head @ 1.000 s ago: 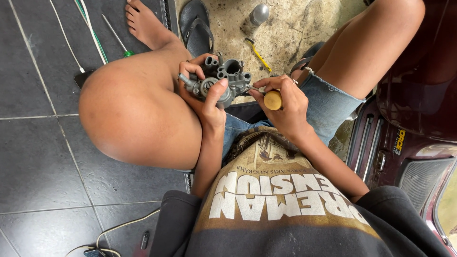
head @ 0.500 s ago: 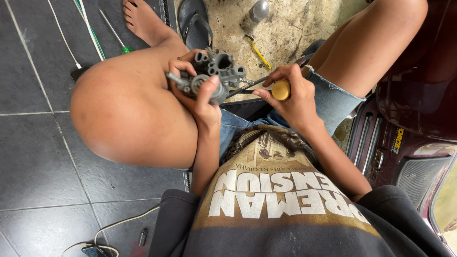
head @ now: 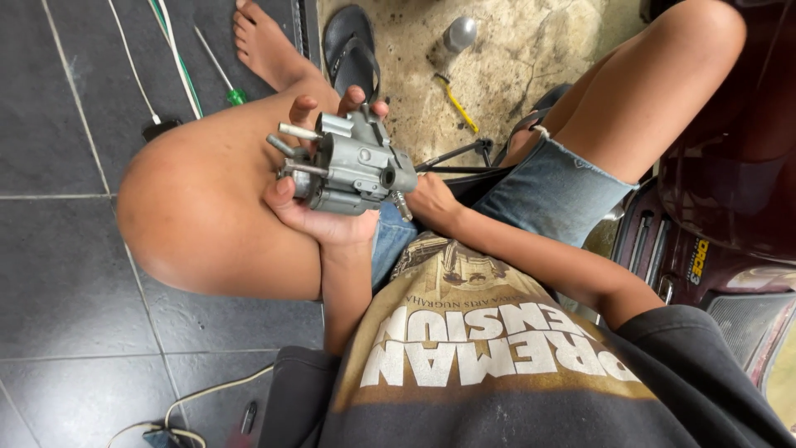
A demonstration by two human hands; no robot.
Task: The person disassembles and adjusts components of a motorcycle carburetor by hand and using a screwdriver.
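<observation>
Left hand (head: pixel 319 211) cups a grey cast-metal carburetor (head: pixel 348 166), lumpy body with stubby tubes and brass fittings, raised above the bare knee. Right hand (head: pixel 431 203) sits just right of it, mostly hidden behind the carburetor; grip cannot be told. Black sandal (head: pixel 350 50), green-handled screwdriver (head: pixel 217 66) beyond on dark tiles.
</observation>
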